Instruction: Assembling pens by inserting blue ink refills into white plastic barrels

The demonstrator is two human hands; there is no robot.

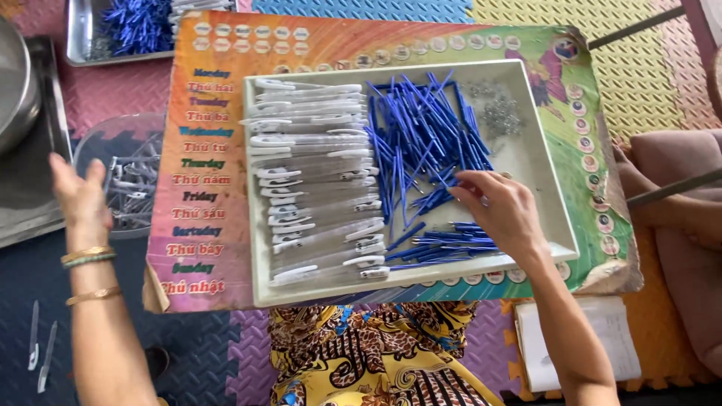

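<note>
A white tray rests on a colourful board over my lap. In it lie several clear pen barrels with white clips on the left, a heap of blue pen refills in the middle, and small metal springs at the far right corner. My right hand reaches into the tray, fingertips on the blue refills near the lower pile. My left hand hovers open left of the board, above a clear bowl of assembled pens; bangles circle its wrist.
A metal tray with blue parts sits at the far left top. A steel pan stands on another tray at the left edge. Two loose pen barrels lie on the foam floor mat. A notebook lies at lower right; another person's leg is to the right.
</note>
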